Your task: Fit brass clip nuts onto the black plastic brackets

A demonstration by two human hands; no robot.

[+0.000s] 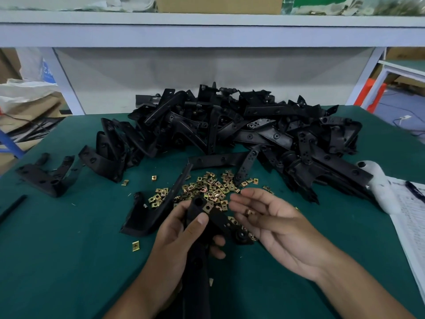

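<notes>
Brackets [230, 125] of black plastic lie heaped at the far middle of the green table [69, 261] in the head view, with more of them spilling toward the right edge. Clip nuts [207, 188], brass and square, are scattered loose on the table just in front of the heap, between it and the hands. A single nut [136, 246] lies apart, nearer the left forearm.

The left hand [181, 236] grips one bracket [202, 217] near the middle of the table, fingers curled round its body and thumb pressed on top. A fitted nut [208, 207] sits on that bracket's upper end, just beyond the thumb tip. The right hand [273, 224] hovers just beside it, palm up, fingers relaxed and spread; what looks like a nut [249, 212] rests in the cupped palm, though blur makes it hard to be sure.

Another bracket [147, 215] lies on the table just left of the left hand. Two more [46, 178] sit at the left edge. White gloves [379, 185] and a printed sheet [411, 215] lie at the right. A white shelf [207, 31] runs across above the table.
</notes>
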